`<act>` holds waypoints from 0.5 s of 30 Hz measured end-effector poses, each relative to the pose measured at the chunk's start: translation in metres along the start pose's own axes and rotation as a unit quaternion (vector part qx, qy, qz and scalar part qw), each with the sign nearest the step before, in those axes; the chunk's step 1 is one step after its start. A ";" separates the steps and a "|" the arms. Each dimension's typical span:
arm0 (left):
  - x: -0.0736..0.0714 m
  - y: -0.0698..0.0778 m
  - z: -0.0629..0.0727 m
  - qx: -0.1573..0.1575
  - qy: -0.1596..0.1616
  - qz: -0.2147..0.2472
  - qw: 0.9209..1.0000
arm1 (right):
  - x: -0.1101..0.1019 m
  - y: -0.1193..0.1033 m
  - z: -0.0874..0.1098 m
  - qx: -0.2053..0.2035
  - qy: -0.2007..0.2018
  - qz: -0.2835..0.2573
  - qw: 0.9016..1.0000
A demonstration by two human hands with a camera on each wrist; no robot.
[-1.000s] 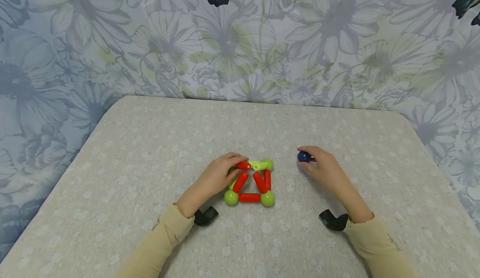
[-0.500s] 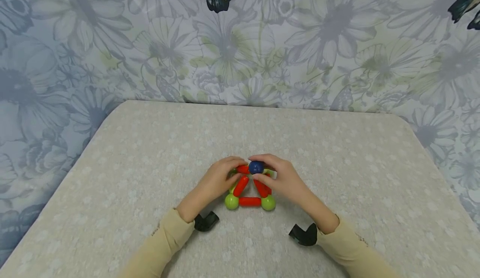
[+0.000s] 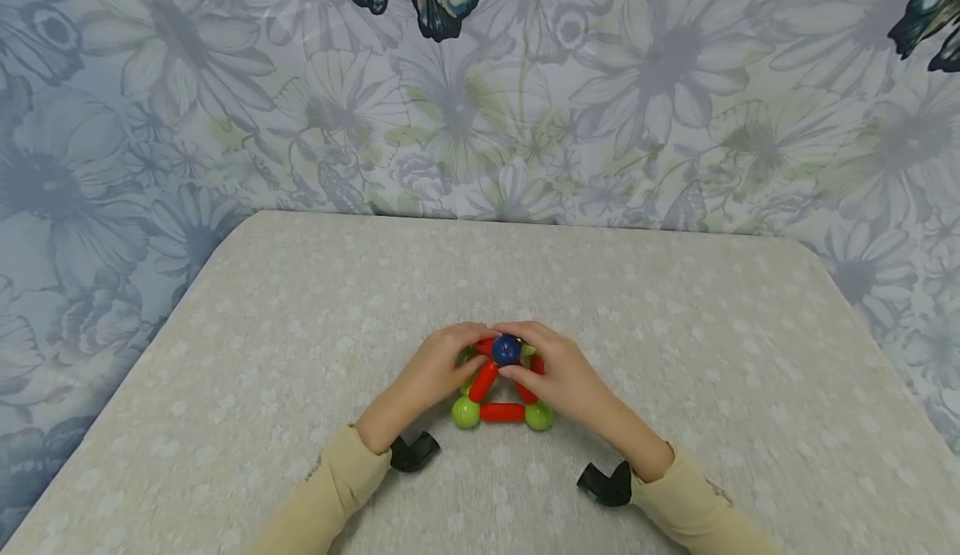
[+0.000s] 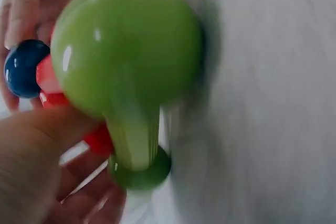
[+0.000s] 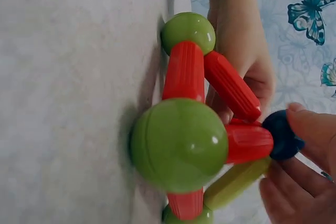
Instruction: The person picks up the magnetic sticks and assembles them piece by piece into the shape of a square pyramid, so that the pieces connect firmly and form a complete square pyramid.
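A frame of magnetic sticks and balls stands on the table, with green balls at its corners and a red stick along the near side. Other red sticks and a yellow-green stick lean inward and up. My right hand pinches a dark blue ball between thumb and fingers. In the right wrist view, this ball touches the upper end of a red stick. From the left side, my left hand grips the frame's leaning sticks, its thumb on a red one; its fingers are partly hidden.
A pale patterned cloth covers the table. Behind it rises a floral backdrop with butterflies. Black wrist devices protrude from both sleeves near the table.
My right hand has brought the blue ball leftward from the right of the frame to the top of its leaning sticks. My left hand keeps its place at the frame's left side.
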State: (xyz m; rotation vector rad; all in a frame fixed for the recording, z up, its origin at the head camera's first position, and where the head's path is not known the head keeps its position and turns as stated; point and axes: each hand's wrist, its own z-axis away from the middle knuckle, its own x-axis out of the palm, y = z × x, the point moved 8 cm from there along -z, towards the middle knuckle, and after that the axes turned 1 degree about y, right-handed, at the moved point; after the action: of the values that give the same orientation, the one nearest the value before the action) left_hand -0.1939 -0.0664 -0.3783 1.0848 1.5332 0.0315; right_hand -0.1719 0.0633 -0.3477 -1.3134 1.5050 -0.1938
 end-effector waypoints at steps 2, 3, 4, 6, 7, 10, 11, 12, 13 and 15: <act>-0.009 0.001 0.002 -0.011 -0.005 -0.018 1.000 | -0.008 0.002 0.006 0.005 0.029 0.004 1.000; -0.015 0.002 0.004 -0.020 -0.001 -0.026 0.999 | -0.012 0.004 0.009 0.014 0.045 0.002 0.999; -0.022 0.003 0.007 -0.032 0.005 -0.032 0.999 | -0.016 0.006 0.014 0.024 0.060 0.000 0.998; -0.034 0.006 0.012 -0.056 0.013 -0.019 0.998 | -0.022 0.013 0.022 0.058 0.073 -0.010 0.996; -0.036 0.007 0.014 -0.065 0.010 -0.002 0.998 | -0.022 0.017 0.025 0.076 0.069 -0.012 0.995; -0.027 0.012 0.020 -0.080 -0.036 0.070 0.994 | -0.014 0.028 0.032 0.122 0.021 -0.013 0.992; -0.020 0.012 0.021 -0.085 -0.057 0.092 0.991 | -0.009 0.030 0.033 0.131 0.000 -0.013 0.991; -0.013 0.012 0.022 -0.093 -0.073 0.110 0.987 | -0.005 0.031 0.034 0.136 -0.016 -0.013 0.991; -0.007 0.012 0.023 -0.099 -0.084 0.123 0.984 | -0.001 0.032 0.034 0.138 -0.029 -0.012 0.990; 0.001 0.010 0.024 -0.111 -0.091 0.139 0.980 | 0.005 0.032 0.035 0.141 -0.046 -0.015 0.989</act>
State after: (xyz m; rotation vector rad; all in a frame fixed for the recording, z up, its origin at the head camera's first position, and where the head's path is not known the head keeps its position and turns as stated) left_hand -0.1688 -0.0735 -0.3806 1.0828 1.1763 0.2831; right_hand -0.1632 0.0886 -0.3870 -1.1029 1.3263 -0.3485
